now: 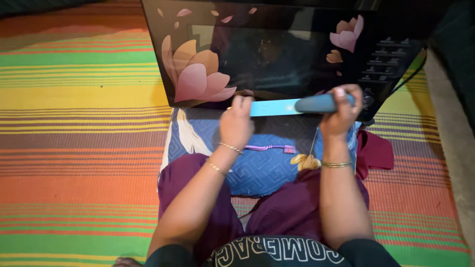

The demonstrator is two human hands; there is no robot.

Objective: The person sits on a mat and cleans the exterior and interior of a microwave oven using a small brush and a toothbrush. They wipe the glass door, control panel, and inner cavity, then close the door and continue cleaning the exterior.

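A black microwave oven point(277, 49) with pink flower prints on its glass door stands on the striped mat in front of me. Along its lower front edge I hold a knife crosswise. My right hand point(340, 114) is shut on the knife's dark blue handle point(316, 104). My left hand point(236, 123) pinches the far end of its light blue blade point(274, 107). Both wrists wear thin bangles. A blue patterned cushion point(262, 168) lies under my hands, on my lap.
A striped mat point(74, 128) in orange, yellow and green covers the floor. A maroon cloth point(375, 151) lies right of the cushion. The oven's button panel point(388, 62) is at its right side. A thin cord point(269, 147) lies across the cushion.
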